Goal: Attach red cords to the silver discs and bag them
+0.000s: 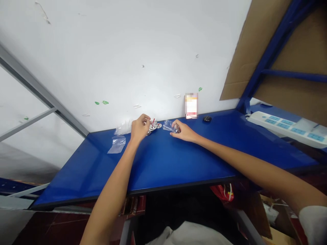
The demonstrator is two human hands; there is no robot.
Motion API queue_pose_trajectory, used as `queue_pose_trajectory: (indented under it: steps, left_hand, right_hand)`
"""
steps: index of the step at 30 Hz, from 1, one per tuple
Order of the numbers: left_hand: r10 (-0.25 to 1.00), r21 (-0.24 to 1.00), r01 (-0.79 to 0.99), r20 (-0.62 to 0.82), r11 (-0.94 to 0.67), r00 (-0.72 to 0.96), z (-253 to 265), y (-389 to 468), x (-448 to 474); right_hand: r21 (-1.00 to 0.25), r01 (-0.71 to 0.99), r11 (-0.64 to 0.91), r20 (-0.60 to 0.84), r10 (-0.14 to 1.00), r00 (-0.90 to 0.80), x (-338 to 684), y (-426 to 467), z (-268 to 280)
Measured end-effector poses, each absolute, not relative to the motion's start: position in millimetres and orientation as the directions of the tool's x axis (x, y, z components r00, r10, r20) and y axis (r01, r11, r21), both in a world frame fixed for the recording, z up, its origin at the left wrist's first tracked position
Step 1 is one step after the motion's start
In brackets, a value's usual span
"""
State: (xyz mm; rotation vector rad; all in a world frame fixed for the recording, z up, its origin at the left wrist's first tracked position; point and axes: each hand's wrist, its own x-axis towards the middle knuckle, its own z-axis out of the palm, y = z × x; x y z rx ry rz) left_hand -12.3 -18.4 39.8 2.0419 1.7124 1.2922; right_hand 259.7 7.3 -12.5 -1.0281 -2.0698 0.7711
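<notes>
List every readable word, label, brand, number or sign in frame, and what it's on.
None legible.
Upright card-like item: pixelated, unreadable.
Pale discs by the left hand: red detail, too small to make out as text.
Clear bag at the right hand: no print I can make out.
Power strip: any markings too small or blurred to read.
</notes>
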Motion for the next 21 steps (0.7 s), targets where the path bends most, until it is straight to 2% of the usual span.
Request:
queue_pose_trajectory:
  steps: [4, 8, 12, 16, 19, 21]
  left_hand:
    - [0.919, 0.377, 0.908, 0.394, -0.184, 0.023, 38.0, -4.7, -47.0]
    - [0.954, 0.311, 0.934, 0.287, -0.178, 0.087, 40.4, -5.0, -57.6]
    - [0.915, 0.252, 0.922, 0.354, -0.293, 0.194, 29.3, -4.6, -43.6]
    - [0.904, 0.118, 0.959, 0.380, -0.258, 0.197, 10.0, 4.3, -27.0]
    - [0.909, 0.132, 0.959, 0.372, -0.251, 0.187, 4.2, 11.8, -24.7]
    - [0.887, 0.217, 0.933, 0.427, -0.288, 0.175, 6.1, 13.6, -26.0]
  right_hand:
    - [-0.734, 0.406, 0.545, 0.341, 0.812, -0.473, 259.5, 5.4, -11.3]
    - [-0.639, 0.456, 0.619, 0.371, 0.768, -0.522, 258.6, 2.0, -10.5]
    - [-0.543, 0.467, 0.698, 0.401, 0.704, -0.586, 256.8, 1.9, -12.0]
    - [-0.467, 0.494, 0.733, 0.420, 0.676, -0.606, 255.1, 3.7, -15.5]
    - [-0.426, 0.497, 0.755, 0.436, 0.654, -0.618, 255.4, 4.7, -16.3]
    - [-0.419, 0.505, 0.755, 0.437, 0.655, -0.616, 256.4, 5.0, -15.1]
